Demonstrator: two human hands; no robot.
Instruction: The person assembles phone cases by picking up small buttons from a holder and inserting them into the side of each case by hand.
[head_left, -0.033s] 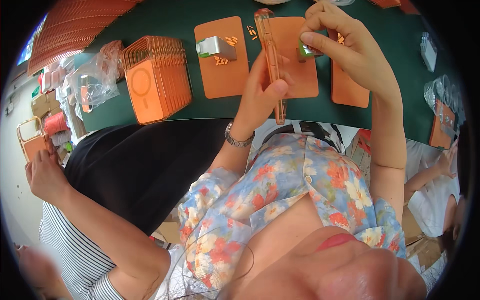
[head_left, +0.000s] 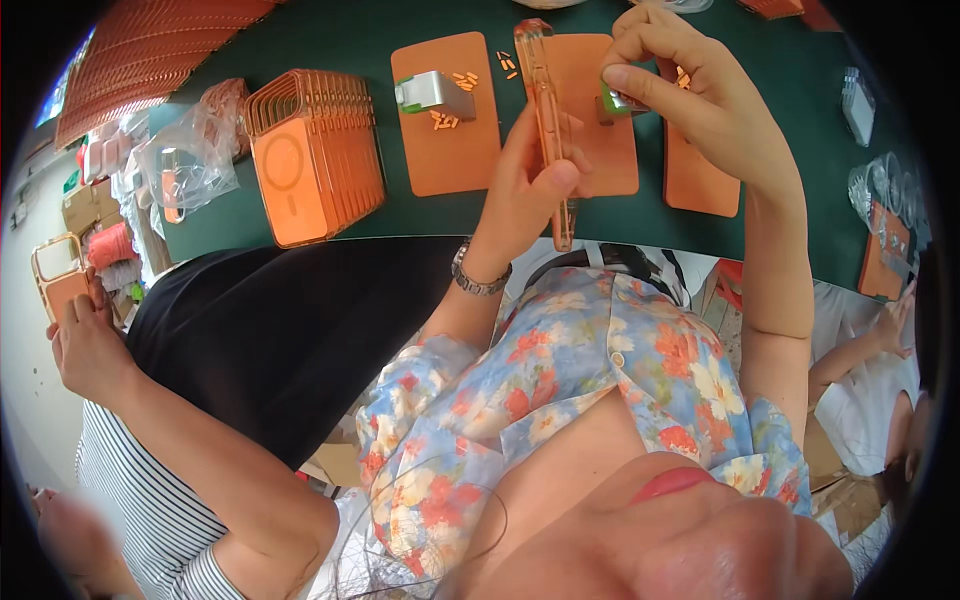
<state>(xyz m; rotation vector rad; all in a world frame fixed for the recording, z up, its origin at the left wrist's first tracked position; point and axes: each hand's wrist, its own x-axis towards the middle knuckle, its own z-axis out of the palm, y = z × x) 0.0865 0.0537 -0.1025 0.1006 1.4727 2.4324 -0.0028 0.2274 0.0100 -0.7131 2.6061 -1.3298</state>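
While the dark green table fills the upper part of the frame, its near edge curves from the left side toward the right, and bare green room lies between the things on it. At the upper left of the frame a row of orange plastic phone cases stands upright close to this edge, and beside it lies a crumpled clear plastic bag with an orange piece inside. Near the upper centre a flat orange rectangular mat carries a small grey and green metal block and some tiny orange parts.

Above the table edge, in the centre, the left hand grasps a clear orange-tinted phone case on its narrow side, upright, with thumb and fingers closed around it. Just beside it the right hand pinches a small green piece between the fingertips.

At the left edge of the frame the hand of another person touches one more orange phone case.
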